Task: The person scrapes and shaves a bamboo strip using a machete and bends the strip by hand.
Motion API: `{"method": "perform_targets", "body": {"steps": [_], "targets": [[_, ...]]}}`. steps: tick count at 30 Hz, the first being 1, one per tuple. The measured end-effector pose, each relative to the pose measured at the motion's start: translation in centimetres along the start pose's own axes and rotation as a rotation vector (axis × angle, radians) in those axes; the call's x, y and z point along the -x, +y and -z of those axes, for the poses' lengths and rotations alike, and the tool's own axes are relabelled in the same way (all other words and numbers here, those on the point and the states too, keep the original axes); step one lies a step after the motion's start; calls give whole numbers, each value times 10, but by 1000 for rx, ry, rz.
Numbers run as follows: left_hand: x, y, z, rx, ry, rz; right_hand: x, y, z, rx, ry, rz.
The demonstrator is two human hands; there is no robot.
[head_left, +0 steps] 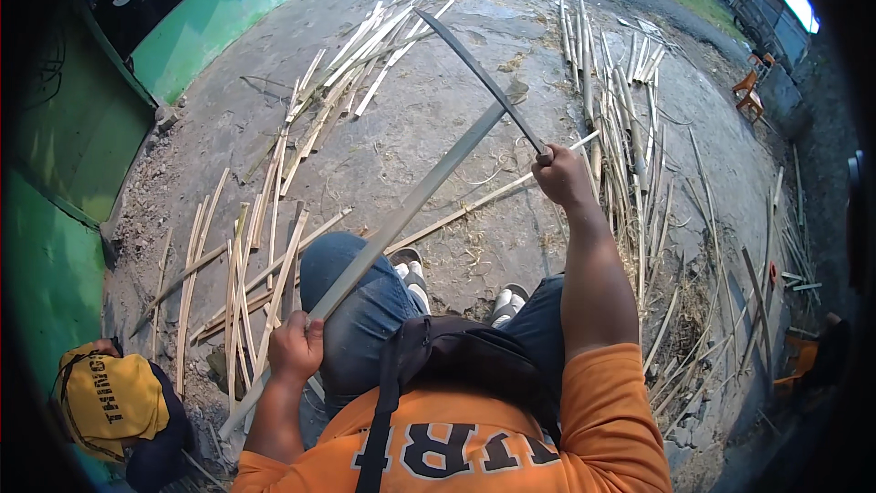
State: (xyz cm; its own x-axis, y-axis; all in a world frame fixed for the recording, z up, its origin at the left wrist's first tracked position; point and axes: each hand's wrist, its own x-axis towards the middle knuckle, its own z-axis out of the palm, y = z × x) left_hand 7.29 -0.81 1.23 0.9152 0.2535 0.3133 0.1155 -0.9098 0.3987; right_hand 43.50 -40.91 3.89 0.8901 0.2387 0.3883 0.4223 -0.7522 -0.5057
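My left hand (296,345) grips a long flat bamboo strip (415,196) that slants up and to the right across my left knee. My right hand (561,175) is raised and closed on the handle of a long curved machete (474,68), whose blade points up and to the left above the far end of the strip. Blade and strip cross near the strip's tip. My jeans-clad legs and white-toed shoes (461,288) sit below on the concrete ground (456,123).
Split bamboo strips lie in piles at the left (246,256), the upper middle (365,50) and the right (630,119). A person in a yellow cap (109,397) crouches at the lower left. A green wall (64,146) runs along the left. Orange chairs (748,96) stand at the far right.
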Motion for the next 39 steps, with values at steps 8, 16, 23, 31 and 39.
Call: {"method": "perform_targets", "body": {"steps": [8,16,23,31,39], "targets": [[1,4,6,-14,-78,30,18,-41,9,-47,-29,-39],[2,-6,8,16,-94,17,23,-78,-5,110,-189,352],[5,-15,3,51,-102,-8,5,57,-4,-91,79,-370],[7,1,13,1,-101,24,8,49,1,-159,35,-436],[10,20,27,24,-181,186,3,47,-2,-402,126,-430]]}}
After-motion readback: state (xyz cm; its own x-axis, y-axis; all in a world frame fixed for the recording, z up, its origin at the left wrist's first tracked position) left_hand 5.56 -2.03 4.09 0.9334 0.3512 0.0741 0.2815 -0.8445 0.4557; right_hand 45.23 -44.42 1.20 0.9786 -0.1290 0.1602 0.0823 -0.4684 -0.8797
